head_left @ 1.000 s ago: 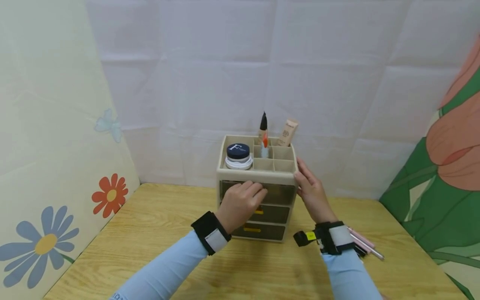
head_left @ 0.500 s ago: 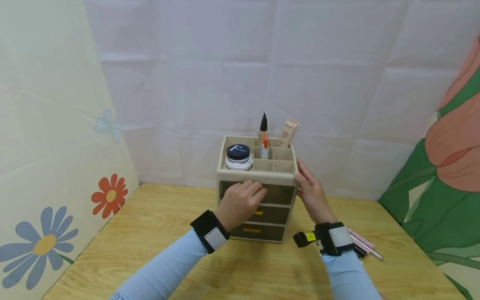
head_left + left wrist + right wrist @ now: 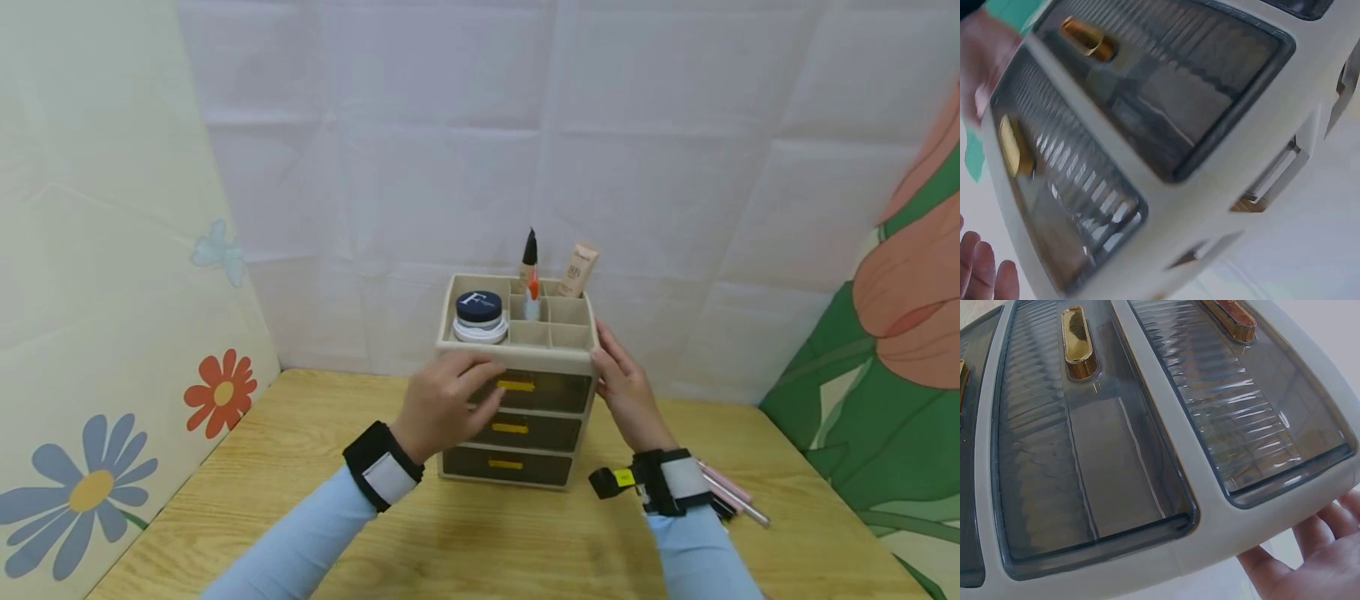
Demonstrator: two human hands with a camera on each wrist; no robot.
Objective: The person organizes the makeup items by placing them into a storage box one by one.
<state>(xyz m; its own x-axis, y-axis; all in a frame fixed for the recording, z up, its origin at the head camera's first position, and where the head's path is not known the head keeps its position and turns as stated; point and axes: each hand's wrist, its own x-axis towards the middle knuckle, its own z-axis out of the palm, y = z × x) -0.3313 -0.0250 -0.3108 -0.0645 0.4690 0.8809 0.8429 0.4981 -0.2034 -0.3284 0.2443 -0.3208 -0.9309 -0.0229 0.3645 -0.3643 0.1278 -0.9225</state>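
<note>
A beige makeup organizer [image 3: 555, 360] with three smoky clear drawers and gold handles stands on the table. My left hand [image 3: 444, 404] is in front of the left part of the top drawer [image 3: 561, 392], fingers loose and holding nothing. Its fingertips overlap the area beside the top handle [image 3: 517, 386], which shows bare. All three drawers sit flush in the frame. My right hand [image 3: 630, 398] rests against the organizer's right side, thumb at the front corner and fingers extended along the side. In the right wrist view its fingers [image 3: 1313, 540] are partly hidden behind the frame's edge.
The organizer's top tray bears a dark-lidded jar [image 3: 478, 307] on a white round case [image 3: 480, 331], a black-tipped pen-like item [image 3: 530, 250] and a BB cream tube [image 3: 579, 269]. Pink and silver cosmetic sticks [image 3: 738, 496] lie by my right wrist. A pale cloth [image 3: 375, 208] hangs behind.
My left hand has come off the top drawer's handle and moved left, its fingers loosening and uncovering the handle. My right hand stays at the organizer's side.
</note>
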